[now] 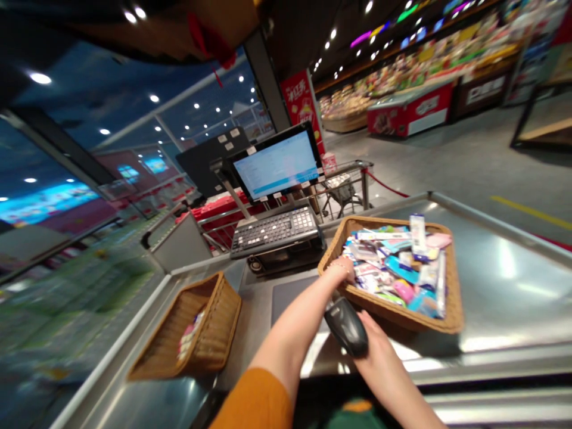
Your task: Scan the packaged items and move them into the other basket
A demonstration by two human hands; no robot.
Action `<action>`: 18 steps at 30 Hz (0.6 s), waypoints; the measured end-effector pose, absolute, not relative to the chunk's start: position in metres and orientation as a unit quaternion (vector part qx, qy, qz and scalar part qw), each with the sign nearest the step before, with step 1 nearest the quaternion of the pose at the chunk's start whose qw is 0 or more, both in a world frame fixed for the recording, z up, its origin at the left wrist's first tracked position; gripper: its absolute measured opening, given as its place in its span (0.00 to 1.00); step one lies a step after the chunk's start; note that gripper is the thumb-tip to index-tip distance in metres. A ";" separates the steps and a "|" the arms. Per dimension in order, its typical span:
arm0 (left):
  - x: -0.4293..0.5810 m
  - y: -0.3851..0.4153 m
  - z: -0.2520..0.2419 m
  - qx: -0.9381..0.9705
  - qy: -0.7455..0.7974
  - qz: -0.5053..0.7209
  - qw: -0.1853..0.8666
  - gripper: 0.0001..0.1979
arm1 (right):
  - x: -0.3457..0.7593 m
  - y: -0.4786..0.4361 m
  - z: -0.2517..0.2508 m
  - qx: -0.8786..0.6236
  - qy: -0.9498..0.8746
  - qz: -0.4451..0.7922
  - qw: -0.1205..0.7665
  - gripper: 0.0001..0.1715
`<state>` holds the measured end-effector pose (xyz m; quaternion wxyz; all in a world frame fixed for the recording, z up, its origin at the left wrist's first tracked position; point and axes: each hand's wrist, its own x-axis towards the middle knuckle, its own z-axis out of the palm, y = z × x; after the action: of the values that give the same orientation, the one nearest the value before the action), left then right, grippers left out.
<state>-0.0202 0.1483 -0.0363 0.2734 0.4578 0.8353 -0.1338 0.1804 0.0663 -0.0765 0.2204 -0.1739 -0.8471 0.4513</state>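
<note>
Scanner (346, 326) in right hand (379, 353), left (342, 269) on basket (402, 314)

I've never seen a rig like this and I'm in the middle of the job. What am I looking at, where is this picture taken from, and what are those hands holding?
This picture comes from a camera worn on a person's head, looking forward and down, so the two bare arms are that person's own. No robot is involved. The right hand holds a black handheld barcode scanner. The left hand reaches over the rim of a wicker basket packed with small packaged items. A second wicker basket sits on the same steel checkout counter, near a keyboard and monitor.
</note>
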 end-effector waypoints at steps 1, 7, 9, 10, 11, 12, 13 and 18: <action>-0.021 0.147 -0.034 0.460 0.831 -0.146 0.276 0.19 | 0.180 0.067 -0.078 -0.171 -0.846 0.454 0.220 0.28; -0.021 0.141 -0.028 0.475 0.834 -0.149 0.237 0.22 | 0.180 0.066 -0.087 -0.192 -0.833 0.470 0.219 0.30; -0.020 0.139 -0.028 0.474 0.843 -0.135 0.215 0.24 | 0.181 0.065 -0.087 -0.192 -0.830 0.475 0.221 0.30; -0.018 0.138 -0.028 0.473 0.847 -0.128 0.208 0.24 | 0.181 0.065 -0.086 -0.189 -0.830 0.477 0.219 0.30; -0.017 0.137 -0.028 0.471 0.850 -0.120 0.202 0.24 | 0.181 0.065 -0.085 -0.184 -0.831 0.478 0.216 0.30; -0.016 0.136 -0.027 0.469 0.854 -0.113 0.196 0.24 | 0.181 0.065 -0.084 -0.180 -0.833 0.479 0.212 0.29; -0.014 0.136 -0.026 0.467 0.857 -0.104 0.188 0.24 | 0.181 0.066 -0.083 -0.178 -0.835 0.478 0.208 0.29; -0.007 0.129 -0.019 0.464 0.876 -0.039 0.123 0.27 | 0.182 0.066 -0.082 -0.179 -0.840 0.471 0.201 0.29</action>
<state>-0.0072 0.1290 -0.0187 0.1229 0.4639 0.8764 -0.0391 0.1820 0.0661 -0.0824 0.2006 -0.1787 -0.8401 0.4712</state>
